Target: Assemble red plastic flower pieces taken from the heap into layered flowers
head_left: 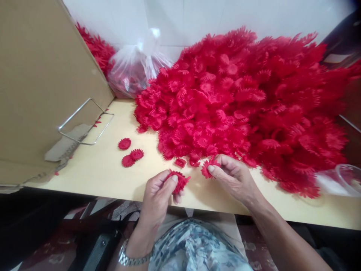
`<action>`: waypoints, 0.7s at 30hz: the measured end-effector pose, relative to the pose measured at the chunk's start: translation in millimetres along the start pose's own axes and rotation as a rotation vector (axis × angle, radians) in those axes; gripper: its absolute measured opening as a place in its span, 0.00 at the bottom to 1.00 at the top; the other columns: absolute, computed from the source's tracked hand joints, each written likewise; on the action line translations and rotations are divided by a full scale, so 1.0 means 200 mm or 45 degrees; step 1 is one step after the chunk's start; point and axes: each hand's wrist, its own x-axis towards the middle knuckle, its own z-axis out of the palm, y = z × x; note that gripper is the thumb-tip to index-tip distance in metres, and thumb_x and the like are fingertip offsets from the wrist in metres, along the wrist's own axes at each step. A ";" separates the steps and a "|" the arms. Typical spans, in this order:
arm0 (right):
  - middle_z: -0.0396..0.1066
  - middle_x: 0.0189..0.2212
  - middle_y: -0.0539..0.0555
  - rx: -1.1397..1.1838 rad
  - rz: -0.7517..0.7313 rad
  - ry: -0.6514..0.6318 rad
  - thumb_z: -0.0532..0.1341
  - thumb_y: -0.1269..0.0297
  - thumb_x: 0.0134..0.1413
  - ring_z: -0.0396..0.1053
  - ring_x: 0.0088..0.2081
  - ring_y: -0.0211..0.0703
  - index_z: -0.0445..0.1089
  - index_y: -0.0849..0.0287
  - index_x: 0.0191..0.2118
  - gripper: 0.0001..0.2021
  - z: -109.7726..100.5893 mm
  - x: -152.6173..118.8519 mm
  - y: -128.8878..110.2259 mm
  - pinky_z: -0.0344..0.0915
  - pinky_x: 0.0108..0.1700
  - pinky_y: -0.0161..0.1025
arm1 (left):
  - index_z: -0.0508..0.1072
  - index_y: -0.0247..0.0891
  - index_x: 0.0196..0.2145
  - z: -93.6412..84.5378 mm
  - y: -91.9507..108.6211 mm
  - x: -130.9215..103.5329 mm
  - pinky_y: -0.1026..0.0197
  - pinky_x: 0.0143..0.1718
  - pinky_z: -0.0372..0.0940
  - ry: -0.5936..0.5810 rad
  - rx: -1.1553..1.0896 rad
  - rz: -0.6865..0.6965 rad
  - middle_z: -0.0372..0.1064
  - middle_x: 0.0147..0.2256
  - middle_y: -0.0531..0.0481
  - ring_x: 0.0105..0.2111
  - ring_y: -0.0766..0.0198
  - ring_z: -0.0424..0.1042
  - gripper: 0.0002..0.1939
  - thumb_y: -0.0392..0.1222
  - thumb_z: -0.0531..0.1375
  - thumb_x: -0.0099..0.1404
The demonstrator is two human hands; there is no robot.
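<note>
Between thumb and fingers, my left hand (159, 195) pinches red flower pieces (180, 182) with toothed petals; whether it is one or a small stack I cannot tell. My right hand (235, 178) grips a single red flower piece (207, 169) by its edge, a short way to the right of the left hand. The two held pieces are apart. Just beyond my hands spreads a large heap of red flower pieces (208, 101). A loose red flower piece (180, 162) lies at the heap's front edge, between my hands.
Several flower discs (128, 160) lie on the pale tabletop (107, 177) to the left. A bent wire frame (94, 143) stands beside a tall cardboard box (42, 82). Behind are a tied plastic bag (132, 71) and a white wall. A clear plastic container (348, 177) sits at right.
</note>
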 end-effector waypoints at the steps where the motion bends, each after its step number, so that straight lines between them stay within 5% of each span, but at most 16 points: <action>1: 0.60 0.20 0.47 -0.002 -0.010 -0.001 0.60 0.55 0.52 0.57 0.23 0.34 0.62 0.59 0.23 0.14 0.01 0.00 0.00 0.52 0.25 0.33 | 0.69 0.35 0.24 0.00 0.00 0.00 0.69 0.20 0.58 -0.048 0.022 0.030 0.66 0.20 0.54 0.18 0.72 0.62 0.13 0.46 0.58 0.61; 7: 0.57 0.20 0.46 0.003 -0.123 -0.110 0.60 0.56 0.53 0.53 0.23 0.32 0.58 0.59 0.22 0.16 0.03 0.00 0.00 0.51 0.25 0.32 | 0.76 0.36 0.29 0.03 0.07 -0.01 0.67 0.44 0.61 -0.313 0.303 0.307 0.65 0.47 0.46 0.45 0.64 0.66 0.09 0.38 0.56 0.63; 11: 0.53 0.18 0.44 0.125 -0.117 -0.176 0.64 0.57 0.48 0.52 0.22 0.31 0.55 0.59 0.19 0.19 0.06 -0.01 -0.01 0.50 0.24 0.31 | 0.76 0.35 0.29 0.09 0.07 0.00 0.64 0.49 0.59 -0.493 0.410 0.406 0.65 0.46 0.44 0.47 0.61 0.66 0.09 0.36 0.56 0.63; 17: 0.58 0.19 0.46 0.258 -0.160 -0.255 0.59 0.55 0.55 0.56 0.22 0.33 0.59 0.59 0.21 0.17 0.05 -0.03 0.01 0.53 0.26 0.33 | 0.75 0.39 0.31 0.12 -0.02 0.01 0.66 0.38 0.62 -0.214 0.288 0.547 0.66 0.34 0.50 0.36 0.66 0.67 0.08 0.34 0.56 0.63; 21: 0.57 0.19 0.46 0.107 -0.278 0.115 0.56 0.55 0.58 0.54 0.22 0.33 0.59 0.59 0.21 0.17 -0.01 -0.01 0.01 0.52 0.25 0.32 | 0.76 0.42 0.33 0.06 -0.04 0.04 0.67 0.33 0.62 -0.027 0.082 0.559 0.65 0.34 0.52 0.33 0.69 0.66 0.08 0.35 0.57 0.63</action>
